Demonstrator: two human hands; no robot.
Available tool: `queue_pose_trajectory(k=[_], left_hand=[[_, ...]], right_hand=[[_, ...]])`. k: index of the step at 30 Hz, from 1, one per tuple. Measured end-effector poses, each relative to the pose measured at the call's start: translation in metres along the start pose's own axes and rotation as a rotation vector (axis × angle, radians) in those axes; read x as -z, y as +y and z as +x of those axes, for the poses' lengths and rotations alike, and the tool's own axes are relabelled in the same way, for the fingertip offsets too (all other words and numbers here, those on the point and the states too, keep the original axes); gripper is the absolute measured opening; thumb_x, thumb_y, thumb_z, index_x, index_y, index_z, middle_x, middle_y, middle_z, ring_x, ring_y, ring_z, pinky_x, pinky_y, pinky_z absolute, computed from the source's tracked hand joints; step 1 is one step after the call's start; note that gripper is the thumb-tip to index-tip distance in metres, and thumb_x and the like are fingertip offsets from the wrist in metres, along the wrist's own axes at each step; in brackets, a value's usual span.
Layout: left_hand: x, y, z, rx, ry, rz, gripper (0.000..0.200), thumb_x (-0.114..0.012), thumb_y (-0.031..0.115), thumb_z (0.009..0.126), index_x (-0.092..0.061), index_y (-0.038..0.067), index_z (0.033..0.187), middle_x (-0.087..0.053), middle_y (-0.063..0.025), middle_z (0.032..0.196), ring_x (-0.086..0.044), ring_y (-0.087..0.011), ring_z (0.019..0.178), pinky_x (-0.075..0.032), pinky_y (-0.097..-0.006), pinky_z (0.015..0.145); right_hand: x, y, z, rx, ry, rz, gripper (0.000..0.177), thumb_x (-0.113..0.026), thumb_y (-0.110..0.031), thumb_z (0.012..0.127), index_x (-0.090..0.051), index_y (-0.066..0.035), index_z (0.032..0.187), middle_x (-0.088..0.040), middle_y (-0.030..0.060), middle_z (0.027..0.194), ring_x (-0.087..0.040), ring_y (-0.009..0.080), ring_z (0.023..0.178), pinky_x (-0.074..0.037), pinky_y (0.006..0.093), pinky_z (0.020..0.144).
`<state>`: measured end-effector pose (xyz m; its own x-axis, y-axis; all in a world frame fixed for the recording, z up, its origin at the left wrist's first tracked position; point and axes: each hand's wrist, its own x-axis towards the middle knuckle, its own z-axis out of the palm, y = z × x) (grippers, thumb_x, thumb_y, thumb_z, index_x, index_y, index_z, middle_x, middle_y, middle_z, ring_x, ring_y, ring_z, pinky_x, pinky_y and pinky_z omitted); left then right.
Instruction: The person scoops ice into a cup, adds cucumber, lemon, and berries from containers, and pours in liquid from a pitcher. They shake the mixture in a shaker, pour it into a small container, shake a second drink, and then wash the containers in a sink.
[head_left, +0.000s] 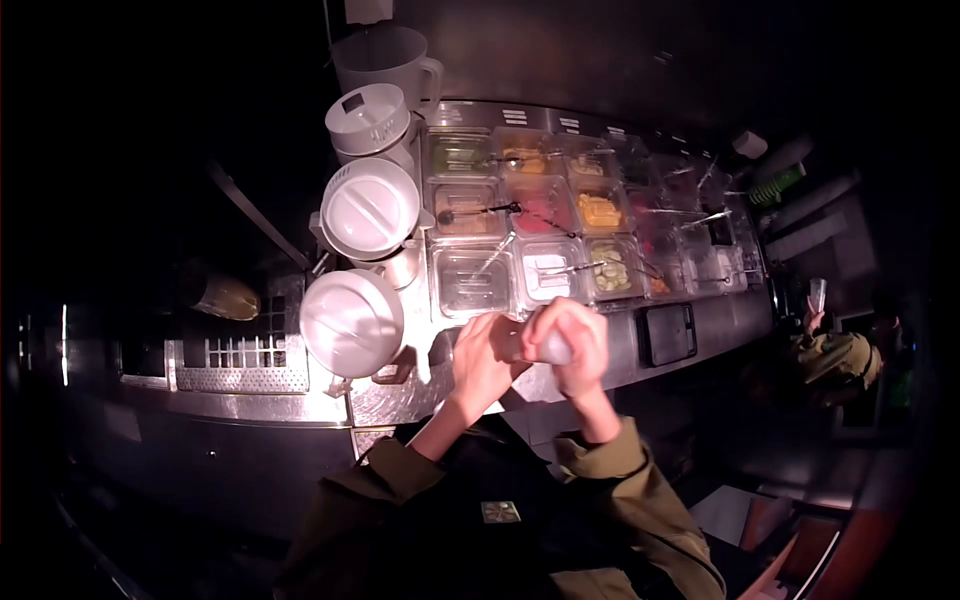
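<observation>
Both arms come up from olive sleeves (395,482), bent at the elbows, and the hands meet in front of the chest over the near edge of the counter (420,398). The left hand (482,358) is turned palm inward with its fingers curled towards the right. The right hand (578,335) is fisted knuckles up, its wrist angled down. Both grips are closed on a small container (550,348), the right wrapped over its top and side, the left pressed to its other end. The container is pale and smooth with a rounded edge. Little of it shows between the fingers, so its kind cannot be told. It sits between the two palms, above the counter and not resting on it.

Just left of the left grip stands a white round lidded tub (350,322), with two more (370,207) (368,118) and a jug (385,55) in a row beyond it. Right of the right grip a black tray (667,333) lies flat. Just beyond the hands are clear pans (470,282), some with tongs or spoons in them. Farther pans hold yellow (598,210), pink (543,207) and green (458,155) fillings. Far right, another person's hand (812,320) holds up a glass.
</observation>
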<state>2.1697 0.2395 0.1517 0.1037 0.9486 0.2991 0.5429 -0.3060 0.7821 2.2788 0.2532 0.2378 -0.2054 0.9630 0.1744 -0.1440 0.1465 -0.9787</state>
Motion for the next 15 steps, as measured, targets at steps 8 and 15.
queue_pose_trajectory(k=[8, 15], left_hand=[[-0.004, -0.004, -0.007, 0.059, -0.049, 0.066, 0.032, -0.069, 0.016, 0.053, -0.057, 0.002, 0.078, -0.054, -0.0101, 0.084, -0.052, -0.0272, 0.088, -0.042, -0.0343, 0.081], [-0.007, -0.018, -0.01, -0.12, 0.005, -0.022, 0.03, -0.069, 0.016, 0.054, -0.059, 0.002, 0.078, -0.055, -0.0097, 0.086, -0.052, -0.0252, 0.09, -0.043, -0.0343, 0.079]], right_hand=[[0.018, 0.04, 0.006, 0.124, 0.106, 0.263, 0.037, -0.036, -0.03, 0.086, -0.043, 0.0, 0.068, -0.048, 0.0147, 0.051, -0.046, 0.0204, 0.043, -0.04, 0.0295, 0.041], [0.025, -0.021, -0.007, 0.169, 0.067, 0.242, 0.033, -0.038, -0.031, 0.085, -0.042, -0.002, 0.069, -0.045, 0.0103, 0.052, -0.042, 0.0159, 0.042, -0.037, 0.0259, 0.04]])
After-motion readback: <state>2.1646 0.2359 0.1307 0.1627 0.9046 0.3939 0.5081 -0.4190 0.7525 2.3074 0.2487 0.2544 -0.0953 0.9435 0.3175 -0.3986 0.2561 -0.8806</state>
